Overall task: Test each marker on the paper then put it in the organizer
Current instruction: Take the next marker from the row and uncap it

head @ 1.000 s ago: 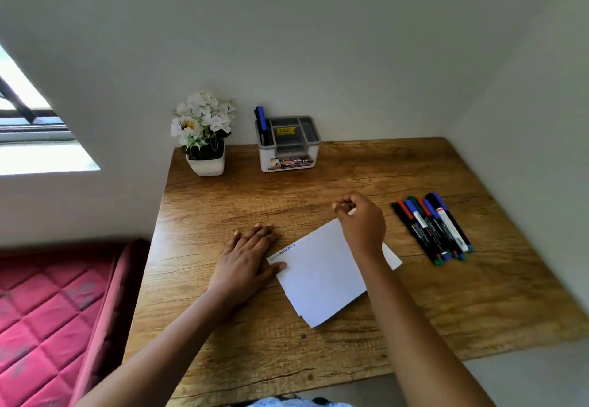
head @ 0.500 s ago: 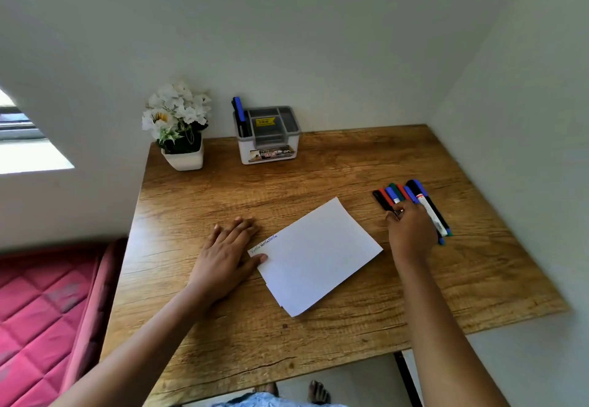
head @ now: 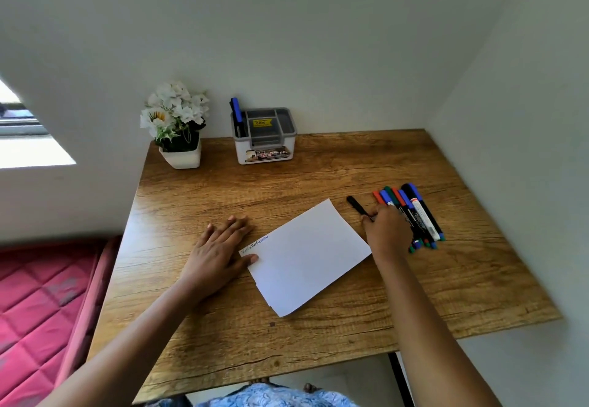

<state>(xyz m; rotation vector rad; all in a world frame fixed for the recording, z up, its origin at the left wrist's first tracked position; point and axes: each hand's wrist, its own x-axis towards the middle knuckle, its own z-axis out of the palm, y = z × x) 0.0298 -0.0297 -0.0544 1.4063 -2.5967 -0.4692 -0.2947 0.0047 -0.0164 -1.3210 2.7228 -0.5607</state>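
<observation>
Head view: a second ago the right hand (head: 387, 231) was closed above the paper (head: 307, 255). Half a second ago it had reached the row of markers (head: 417, 212). Now its fingertips are curled onto the near end of a black marker (head: 357, 205), apparently pinching it between thumb and forefinger. That marker has come out of the row and its far end angles away from the grip, up and to the left. I cannot tell whether it is lifted or still lying on the table (head: 318, 170).

The rest of the row lies just right of the grip, partly under the hand, and the paper's edge lies just left of it. The left hand (head: 220, 253) has not moved: it lies flat with fingers straight and the thumb pressing the paper's corner beside the earlier scribbles.

The organizer (head: 264, 138) stands well beyond the grip, to the left, with a blue marker (head: 236, 113) already in it. So the next marker seems picked, with uncapping and testing still ahead.
</observation>
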